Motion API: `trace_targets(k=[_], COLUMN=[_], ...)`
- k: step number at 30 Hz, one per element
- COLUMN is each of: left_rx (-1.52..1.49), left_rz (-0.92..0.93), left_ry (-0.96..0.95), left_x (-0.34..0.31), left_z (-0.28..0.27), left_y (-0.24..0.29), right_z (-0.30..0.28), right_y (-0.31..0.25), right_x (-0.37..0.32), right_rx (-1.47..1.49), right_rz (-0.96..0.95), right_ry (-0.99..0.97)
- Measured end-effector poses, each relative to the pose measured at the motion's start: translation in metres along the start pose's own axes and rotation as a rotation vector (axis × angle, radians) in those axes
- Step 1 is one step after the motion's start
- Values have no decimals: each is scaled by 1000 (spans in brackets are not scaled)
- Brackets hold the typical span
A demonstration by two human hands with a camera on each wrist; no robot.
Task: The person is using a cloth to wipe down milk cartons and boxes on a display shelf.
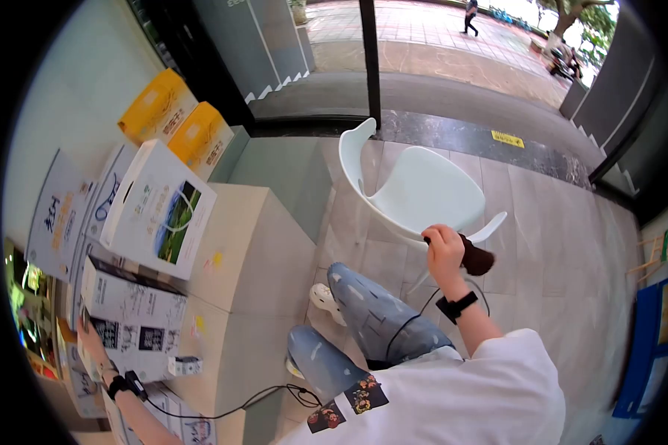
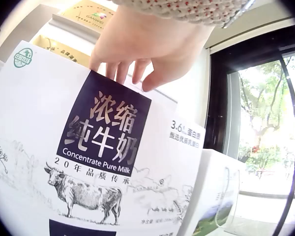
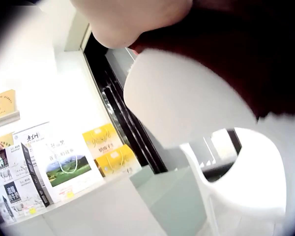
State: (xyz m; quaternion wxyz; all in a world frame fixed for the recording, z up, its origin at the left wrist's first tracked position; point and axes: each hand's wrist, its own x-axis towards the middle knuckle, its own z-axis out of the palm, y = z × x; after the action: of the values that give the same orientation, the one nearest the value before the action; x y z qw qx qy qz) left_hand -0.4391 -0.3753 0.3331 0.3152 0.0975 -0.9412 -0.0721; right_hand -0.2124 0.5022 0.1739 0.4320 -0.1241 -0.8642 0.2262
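My left hand (image 1: 94, 347) is at the far left, its fingers over the top edge of a white milk box (image 1: 137, 319). In the left wrist view this hand (image 2: 147, 49) reaches down onto the box (image 2: 88, 191), fingers slightly apart, their tips partly hidden behind its front panel. A cow drawing and dark label face the camera. My right hand (image 1: 445, 256) grips the handle of a dark brown, brush-like thing (image 1: 476, 257) above a white chair (image 1: 427, 189). Up close in the right wrist view, the hand (image 3: 137, 19) is partly cut off and the dark thing (image 3: 246, 54) is blurred.
A white gift bag (image 1: 159, 204) and yellow boxes (image 1: 163, 107) stand beside the milk boxes on a pale counter (image 1: 237, 259). A small white box (image 1: 185, 366) lies near its edge. A black cable (image 1: 252, 400) runs across my lap. Glass doors open onto a pavement.
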Motion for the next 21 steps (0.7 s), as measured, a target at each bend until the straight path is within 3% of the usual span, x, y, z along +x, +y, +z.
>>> trace_targets(k=[2, 5, 8, 10, 12, 17, 21], left_rx=[75, 89, -145, -260, -89, 18, 203], left_rz=[39, 22, 89, 176, 213, 111, -57], left_ry=[-29, -16, -29, 2, 36, 268, 94], left_x=[-26, -61, -83, -118, -141, -140, -118], left_z=[-6, -25, -20, -27, -45, -58, -69], left_y=[26, 70, 74, 114, 136, 91, 82], right_z=[8, 23, 39, 45, 57, 58, 62], right_y=[-3, -15, -22, -22, -7, -11, -14], right_x=[2, 11, 17, 20, 16, 16, 12], right_rx=[-17, -141, -242, -305, -292, -255, -230], right_rz=[43, -98, -88, -84, -135, -70, -139], right_ry=[5, -110, -231, -281, -273, -339, -281])
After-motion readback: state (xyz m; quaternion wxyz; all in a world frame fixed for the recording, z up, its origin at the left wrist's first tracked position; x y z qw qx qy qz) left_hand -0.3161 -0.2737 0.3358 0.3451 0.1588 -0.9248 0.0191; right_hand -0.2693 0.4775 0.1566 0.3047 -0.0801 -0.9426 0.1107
